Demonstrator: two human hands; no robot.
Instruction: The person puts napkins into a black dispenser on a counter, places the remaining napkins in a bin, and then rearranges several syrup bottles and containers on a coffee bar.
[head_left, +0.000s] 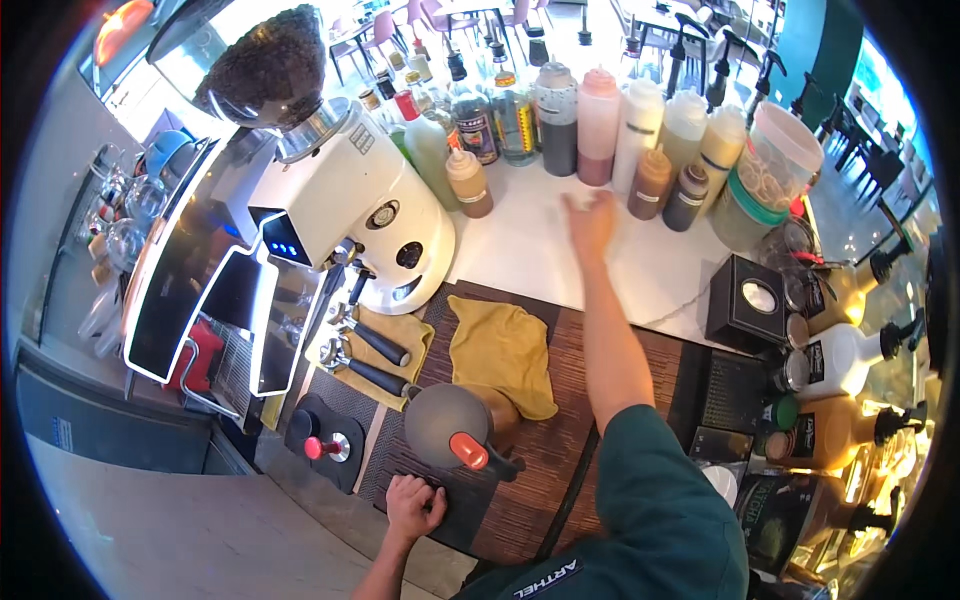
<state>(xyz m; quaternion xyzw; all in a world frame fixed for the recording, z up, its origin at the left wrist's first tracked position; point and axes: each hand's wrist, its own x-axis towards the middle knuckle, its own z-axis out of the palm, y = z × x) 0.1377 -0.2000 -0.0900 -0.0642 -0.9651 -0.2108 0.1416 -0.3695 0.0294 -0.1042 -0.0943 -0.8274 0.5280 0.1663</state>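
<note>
My right hand (590, 214) reaches far forward over the white counter (517, 247), blurred, with no object visible in it. Beyond it stand squeeze bottles: one pink (597, 127), one with dark liquid (556, 120), and a small brown one (650, 184) to its right. My left hand (414, 504) rests loosely curled on the dark mat, near a grey lidded pot (448, 426) with a red-topped knob or handle part. A mustard cloth (501, 352) lies crumpled behind the pot. Two portafilters (371, 360) with black handles lie on another yellow cloth to the left.
A white coffee grinder (352, 195) with a bean hopper and an espresso machine (217, 300) stand left. A red-handled tamper (324, 448) sits on a black mat. Glass bottles line the back. At right are a black tissue box (748, 304), pump bottles (836, 360) and stacked tubs (772, 172).
</note>
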